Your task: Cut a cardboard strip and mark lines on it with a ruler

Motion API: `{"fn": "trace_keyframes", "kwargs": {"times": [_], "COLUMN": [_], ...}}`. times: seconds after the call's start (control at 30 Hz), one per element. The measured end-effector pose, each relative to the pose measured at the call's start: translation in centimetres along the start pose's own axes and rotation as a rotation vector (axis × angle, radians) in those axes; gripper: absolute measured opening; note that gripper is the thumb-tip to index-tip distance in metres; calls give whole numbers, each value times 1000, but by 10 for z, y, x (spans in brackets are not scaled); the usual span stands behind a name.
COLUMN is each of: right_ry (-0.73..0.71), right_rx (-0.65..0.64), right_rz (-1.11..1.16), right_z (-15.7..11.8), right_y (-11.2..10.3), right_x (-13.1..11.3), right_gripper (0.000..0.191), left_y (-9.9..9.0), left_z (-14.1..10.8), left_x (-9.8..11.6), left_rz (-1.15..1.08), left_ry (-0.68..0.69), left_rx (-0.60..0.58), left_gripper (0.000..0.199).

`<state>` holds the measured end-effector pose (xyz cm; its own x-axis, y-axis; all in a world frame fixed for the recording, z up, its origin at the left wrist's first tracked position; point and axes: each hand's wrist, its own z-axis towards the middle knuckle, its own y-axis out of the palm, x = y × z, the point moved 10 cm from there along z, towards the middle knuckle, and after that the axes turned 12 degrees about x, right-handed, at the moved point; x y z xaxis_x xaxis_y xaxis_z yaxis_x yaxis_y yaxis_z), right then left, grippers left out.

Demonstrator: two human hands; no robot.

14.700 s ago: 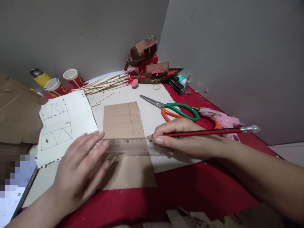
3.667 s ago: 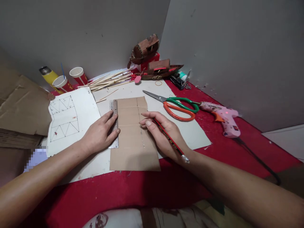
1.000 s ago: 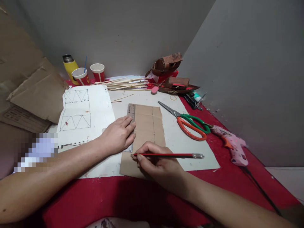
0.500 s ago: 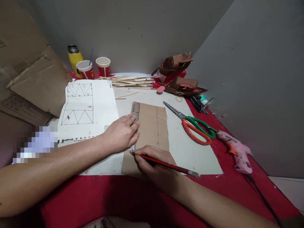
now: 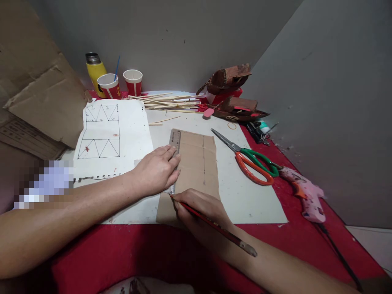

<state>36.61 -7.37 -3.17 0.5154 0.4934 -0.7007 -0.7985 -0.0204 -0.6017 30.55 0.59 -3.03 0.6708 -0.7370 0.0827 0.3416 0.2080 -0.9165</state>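
A metal ruler (image 5: 175, 138) lies along the left edge of a brown cardboard piece (image 5: 196, 163) marked with a dotted line. My left hand (image 5: 157, 170) presses flat on the ruler, its fingers spread a little over it. My right hand (image 5: 200, 208) pinches a red and black pencil (image 5: 219, 228), whose tip touches the cardboard at the ruler's lower end. The pencil's back end points to the lower right. Left of my left hand is a white sheet (image 5: 131, 134) with drawn rectangles and zigzag lines.
Scissors (image 5: 245, 157) lie right of the cardboard, near a pink glue gun (image 5: 306, 194) with its cord. Behind are wooden sticks (image 5: 168, 102), two paper cups (image 5: 133, 83), a yellow bottle (image 5: 96, 73) and brown boat models (image 5: 237, 108). Large cardboard (image 5: 45, 102) stands at the left.
The pencil's back end has swung downward, while its tip stays by the ruler's lower end. My left hand has stayed on the ruler. The view has shifted slightly.
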Motion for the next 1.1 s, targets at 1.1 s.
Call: {"fn": "trace_keyframes", "kwargs": {"times": [1.1], "right_ry": [446], "right_rx": [453], "right_rz": [271], "right_z": [17], "right_y": [-100], "right_x": [26], "right_gripper": [16], "left_y": [-5], "left_z": [1], "left_x": [-1], "left_rz": [-3], "left_ry": [20], "left_rx": [34], "left_gripper": [44]}}
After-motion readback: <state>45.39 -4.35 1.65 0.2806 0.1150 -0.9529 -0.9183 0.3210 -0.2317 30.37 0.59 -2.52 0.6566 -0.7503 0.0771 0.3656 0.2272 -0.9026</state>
